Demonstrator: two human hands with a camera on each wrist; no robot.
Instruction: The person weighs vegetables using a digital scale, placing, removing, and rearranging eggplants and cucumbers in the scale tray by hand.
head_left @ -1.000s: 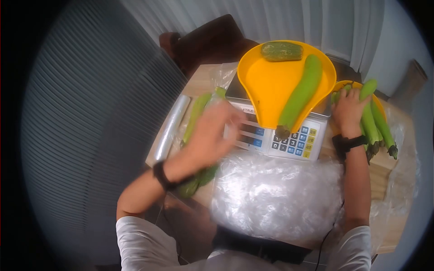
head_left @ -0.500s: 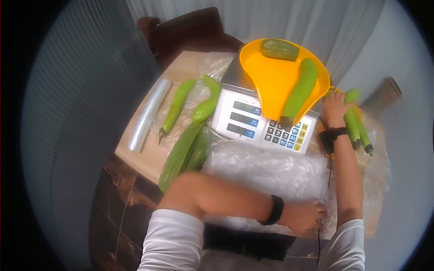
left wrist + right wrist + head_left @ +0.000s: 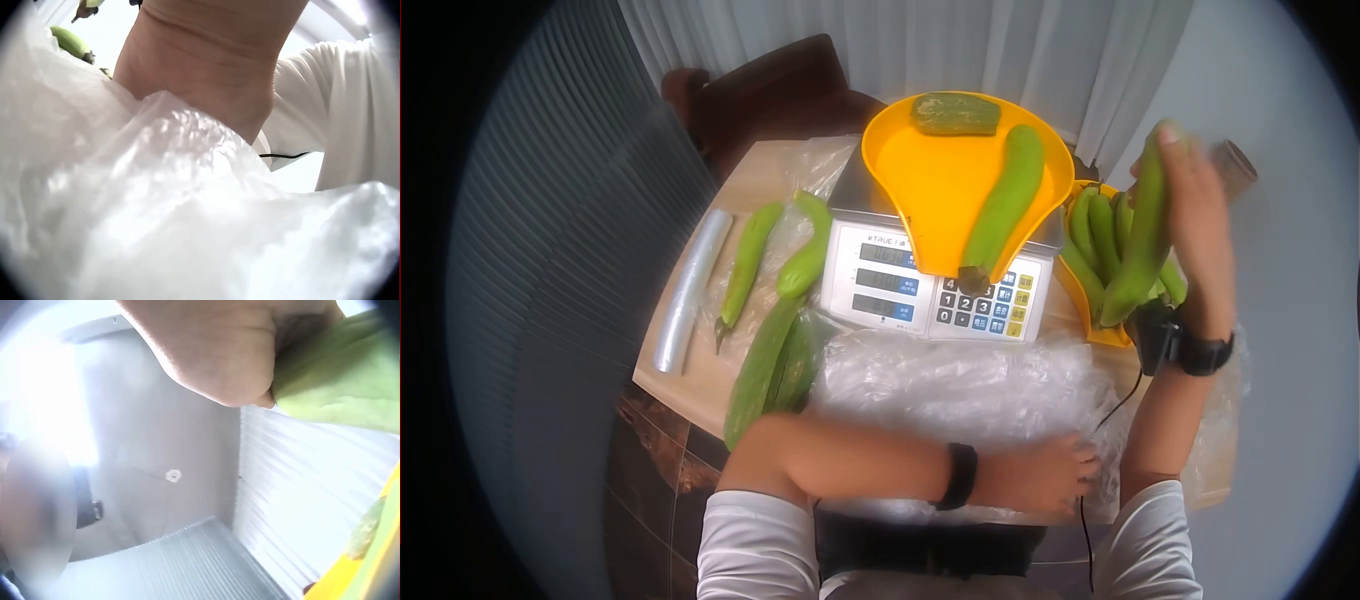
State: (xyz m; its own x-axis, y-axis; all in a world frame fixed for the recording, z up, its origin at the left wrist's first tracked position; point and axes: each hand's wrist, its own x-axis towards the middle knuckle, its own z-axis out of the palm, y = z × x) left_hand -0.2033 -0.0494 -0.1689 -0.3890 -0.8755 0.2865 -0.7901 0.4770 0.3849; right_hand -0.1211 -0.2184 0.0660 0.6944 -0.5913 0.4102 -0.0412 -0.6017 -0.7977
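Note:
In the head view my right hand (image 3: 1203, 235) holds a long green eggplant (image 3: 1141, 245) nearly upright, above the right-hand yellow scoop tray (image 3: 1080, 297) that contains several more. The right wrist view shows the heel of that hand against the eggplant's pale green skin (image 3: 350, 375). My left hand (image 3: 1035, 474) lies across my front at the right part of a stack of clear plastic bags (image 3: 950, 375). Its fingers are bent at the plastic, and I cannot tell whether they pinch it. Crinkled plastic (image 3: 169, 206) fills much of the left wrist view.
A white scale (image 3: 880, 275) carries a larger yellow scoop tray (image 3: 920, 190) with a green eggplant (image 3: 1006, 200) and a short darker green vegetable (image 3: 956, 115). Left lie a plastic roll (image 3: 692, 290), two pale eggplants (image 3: 752, 260) and darker long vegetables (image 3: 765, 365). A black cord (image 3: 1122, 403) runs near the right forearm.
My left hand has come from the scale's left side to the right part of the plastic bags. The right hand has lifted an eggplant up out of the right-hand tray.

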